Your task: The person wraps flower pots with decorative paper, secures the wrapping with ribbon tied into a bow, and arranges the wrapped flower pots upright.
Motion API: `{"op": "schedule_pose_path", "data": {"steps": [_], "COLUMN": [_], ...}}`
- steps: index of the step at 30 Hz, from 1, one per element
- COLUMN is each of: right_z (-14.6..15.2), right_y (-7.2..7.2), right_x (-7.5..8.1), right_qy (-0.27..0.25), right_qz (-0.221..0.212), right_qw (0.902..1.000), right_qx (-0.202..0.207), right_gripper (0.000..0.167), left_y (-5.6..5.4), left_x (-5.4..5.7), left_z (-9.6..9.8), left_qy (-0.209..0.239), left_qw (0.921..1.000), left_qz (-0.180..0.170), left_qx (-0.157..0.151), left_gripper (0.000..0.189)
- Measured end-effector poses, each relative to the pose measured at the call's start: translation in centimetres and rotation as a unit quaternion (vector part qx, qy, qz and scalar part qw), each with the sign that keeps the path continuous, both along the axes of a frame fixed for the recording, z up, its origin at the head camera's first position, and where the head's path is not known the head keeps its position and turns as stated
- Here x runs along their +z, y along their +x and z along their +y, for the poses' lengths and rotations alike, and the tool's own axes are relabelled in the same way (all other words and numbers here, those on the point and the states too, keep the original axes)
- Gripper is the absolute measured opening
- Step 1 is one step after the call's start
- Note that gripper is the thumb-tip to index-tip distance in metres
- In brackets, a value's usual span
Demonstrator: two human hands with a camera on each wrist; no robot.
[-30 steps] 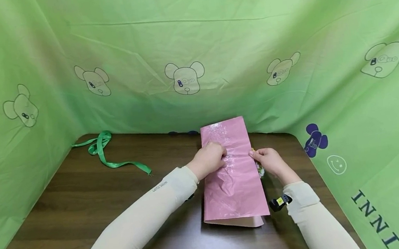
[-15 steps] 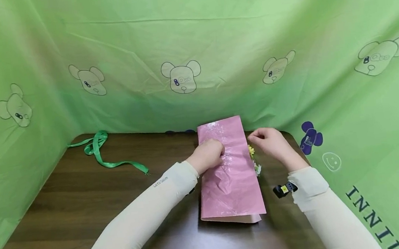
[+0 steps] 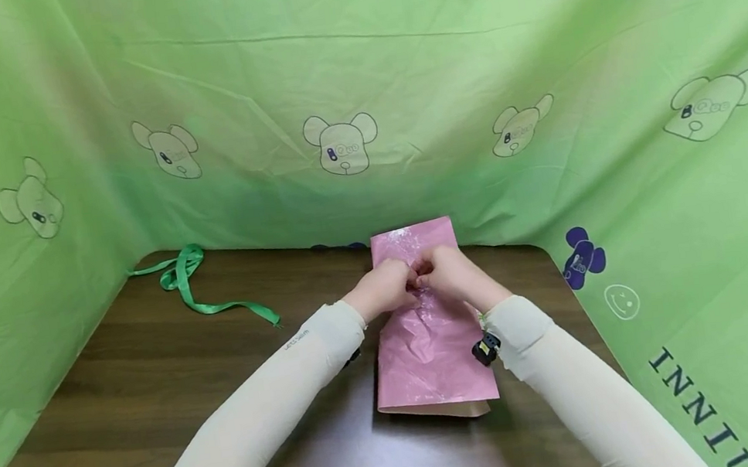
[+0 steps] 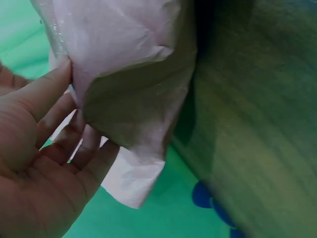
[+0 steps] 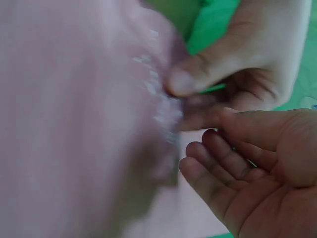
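Note:
A folded sheet of pink wrapping paper (image 3: pixel 433 370) lies upright in the head view, its middle creased and gathered. My left hand (image 3: pixel 384 291) pinches that gathered part; in the left wrist view the thumb presses on the paper (image 4: pixel 124 29) with the fingers behind it. Close against it, over the paper, is my right hand (image 3: pixel 455 278). In the right wrist view its thumb and bent fingers (image 5: pixel 210 171) stand apart beside the left hand (image 5: pixel 247 64), holding nothing visible. The flowers at the paper's right edge are mostly hidden behind the right wrist.
A green ribbon (image 3: pixel 194 287) lies loosely curled at the back left of the brown wooden table (image 3: pixel 156 400). Green cloth (image 3: pixel 248 124) with printed bear heads hangs behind and at both sides, close to the paper's far end.
My right hand let go of the paper's right edge, rose away, then came left over the paper to my left hand. The left hand keeps its pinch in place.

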State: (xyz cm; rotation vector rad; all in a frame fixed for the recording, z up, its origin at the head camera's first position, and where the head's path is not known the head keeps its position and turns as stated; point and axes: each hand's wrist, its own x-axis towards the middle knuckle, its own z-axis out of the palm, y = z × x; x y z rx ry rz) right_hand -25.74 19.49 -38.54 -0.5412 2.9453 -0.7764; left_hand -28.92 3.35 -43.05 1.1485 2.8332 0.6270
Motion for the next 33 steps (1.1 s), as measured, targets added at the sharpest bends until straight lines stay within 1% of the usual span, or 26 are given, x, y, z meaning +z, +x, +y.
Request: {"op": "schedule_pose_path", "data": {"steps": [2, 4, 7, 10, 13, 16, 19, 22, 25, 27, 29, 33], "right_z": [0.0, -0.1, -0.5, -1.1, -1.3, -1.2, -1.1, -1.2, -1.3, -1.4, -1.3, -1.0], "right_y": [0.0, 0.0, 0.2, 0.4, 0.7, 0.9, 1.0, 1.0, 1.1, 1.2, 1.3, 1.4], "right_x": [-1.0, -1.9, -2.7, -3.2, -3.2, -3.1, -2.8, -2.8, -2.9, -2.9, -2.7, -2.3], "right_qy": [-0.001, 0.007, 0.017, 0.032, 0.045, 0.053, 0.062, 0.085, 0.112, 0.122, 0.121, 0.106], "right_qz": [-0.009, -0.007, 0.016, 0.047, 0.064, 0.069, 0.068, 0.069, 0.076, 0.082, 0.093, 0.107], "right_qw": [0.9999, 0.9999, 0.9997, 0.9984, 0.9963, 0.9950, 0.9947, 0.9932, 0.9902, 0.9887, 0.9881, 0.9885], "right_qx": [-0.005, -0.008, -0.004, -0.008, -0.035, -0.051, -0.046, -0.040, -0.034, -0.031, -0.025, -0.010], "right_gripper": [0.019, 0.023, 0.026, 0.023, 0.016, 0.011, 0.011, 0.011, 0.015, 0.018, 0.019, 0.019], "left_y": [-0.1, -0.2, -0.3, -0.4, -0.4, -0.4, -0.3, -0.3, -0.4, -0.3, -0.3, -0.1], "left_x": [-0.6, -1.1, -1.6, -1.5, -1.1, -0.6, -0.3, -0.4, -0.6, -0.5, -0.2, 0.3], "left_z": [-0.1, -0.4, -1.2, -1.9, -2.2, -2.2, -1.9, -1.6, -1.3, -1.1, -0.9, -0.6], "left_qy": [0.022, 0.035, 0.043, 0.041, 0.038, 0.033, 0.020, 0.007, 0.000, -0.005, -0.008, -0.013], "left_qw": [0.9997, 0.9992, 0.9988, 0.9988, 0.9991, 0.9991, 0.9991, 0.9986, 0.9986, 0.9990, 0.9995, 0.9999], "left_qz": [-0.009, -0.017, -0.024, -0.027, -0.016, -0.004, 0.004, 0.012, 0.013, 0.009, 0.002, 0.002], "left_qx": [-0.006, -0.009, 0.002, 0.008, -0.005, -0.025, -0.038, -0.051, -0.052, -0.044, -0.030, -0.010], "left_gripper": [0.014, 0.019, 0.027, 0.028, 0.024, 0.020, 0.016, 0.009, 0.007, 0.007, 0.008, 0.010]}}
